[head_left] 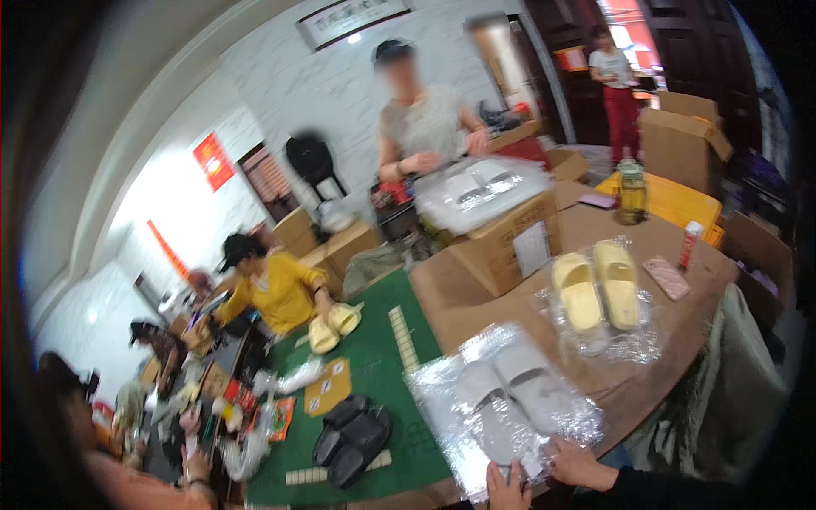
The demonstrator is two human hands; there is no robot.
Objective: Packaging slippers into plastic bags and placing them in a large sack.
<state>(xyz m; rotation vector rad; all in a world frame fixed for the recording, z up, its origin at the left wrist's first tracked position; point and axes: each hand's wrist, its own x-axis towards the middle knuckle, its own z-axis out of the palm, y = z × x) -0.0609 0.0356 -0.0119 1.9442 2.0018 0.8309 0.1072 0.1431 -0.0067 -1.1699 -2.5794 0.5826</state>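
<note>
A pair of grey slide slippers [530, 389] lies side by side under shiny clear plastic, apparently a bag [442, 406], at the near edge of the table. My left hand [507, 488] rests at the lower edge of the plastic with its fingers apart, pointing away from me, by the end of the left slipper. Beside it, my right hand [580, 464] lies with its fingers stretched over the plastic at the near end of the right slipper. Whether either hand pinches the film is hard to see. Beyond them lies a yellow slipper pair [600, 287] on clear plastic.
Black slippers [352, 440] lie on the green mat [415, 463] to the left. A cardboard box [501, 255] carries bagged light slippers, with a co-worker standing behind it. A phone [666, 279], a red-and-white tube [689, 246] and a jar [631, 194] stand or lie at the right.
</note>
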